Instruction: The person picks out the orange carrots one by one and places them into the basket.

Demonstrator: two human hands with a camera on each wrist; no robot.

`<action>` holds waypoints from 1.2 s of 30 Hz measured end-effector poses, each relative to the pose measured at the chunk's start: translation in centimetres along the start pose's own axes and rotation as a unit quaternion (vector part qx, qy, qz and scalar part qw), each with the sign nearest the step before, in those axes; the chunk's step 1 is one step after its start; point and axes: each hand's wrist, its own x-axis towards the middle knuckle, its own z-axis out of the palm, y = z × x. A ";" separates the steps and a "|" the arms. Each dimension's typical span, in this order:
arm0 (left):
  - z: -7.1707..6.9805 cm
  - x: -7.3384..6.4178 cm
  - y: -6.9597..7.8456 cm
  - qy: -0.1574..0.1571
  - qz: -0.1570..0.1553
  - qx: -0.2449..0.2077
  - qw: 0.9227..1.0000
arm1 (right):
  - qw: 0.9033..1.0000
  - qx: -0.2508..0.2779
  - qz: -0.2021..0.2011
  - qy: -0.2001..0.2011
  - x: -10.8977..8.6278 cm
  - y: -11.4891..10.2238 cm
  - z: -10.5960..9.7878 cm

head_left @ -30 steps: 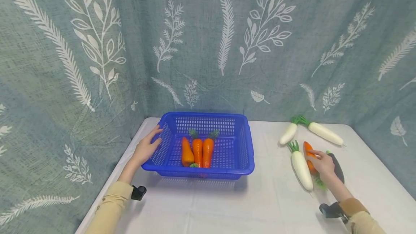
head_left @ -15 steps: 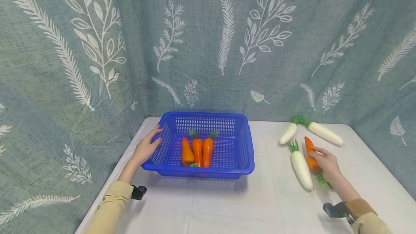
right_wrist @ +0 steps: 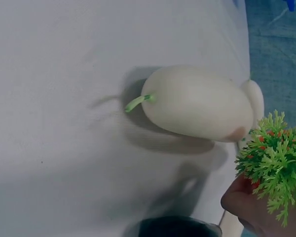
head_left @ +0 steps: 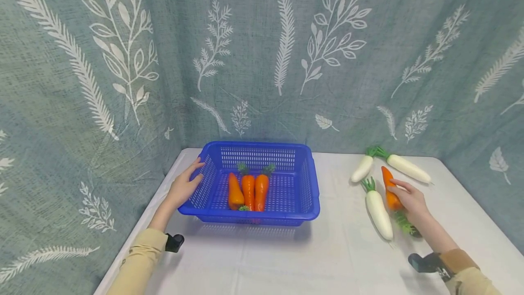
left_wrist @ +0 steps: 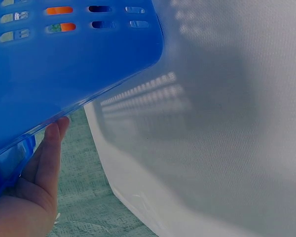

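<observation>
My right hand [head_left: 411, 199] pinches an orange carrot [head_left: 389, 188] by its thick end, tip pointing away from me. In the right wrist view its leafy top [right_wrist: 276, 163] hides most of the carrot's body. A white radish [head_left: 379, 215] with green stalks lies just left of that hand. Under the wrist, the dark end of an eggplant [head_left: 415, 231] peeks out; the rest is covered. My left hand [head_left: 183, 189] holds the left rim of a blue plastic basket [head_left: 249, 216], its fingertips on the edge. Three carrots [head_left: 262, 190] lie side by side inside the basket.
Two more white radishes, a short one [head_left: 362, 169] and a long one [head_left: 408, 168], lie at the back right of the white-covered table [head_left: 286, 258]. A green leaf-patterned curtain [head_left: 262, 58] hangs behind and along both sides.
My right hand has lifted the carrot off its place beside the eggplant, moving it slightly away from me. The left hand and basket have stayed put.
</observation>
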 end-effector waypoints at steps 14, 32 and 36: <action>0.0 0.0 -0.1 0.004 0.006 0.000 1.000 | 0.994 0.099 0.002 -0.046 -0.7 0.0 0.3; 0.0 -0.1 0.1 0.005 0.010 0.000 1.000 | 0.979 0.170 0.028 -0.111 -1.0 -1.6 1.9; 0.1 0.0 0.1 0.006 0.013 -0.004 1.000 | 0.976 0.178 0.024 -0.126 -1.1 -2.3 2.6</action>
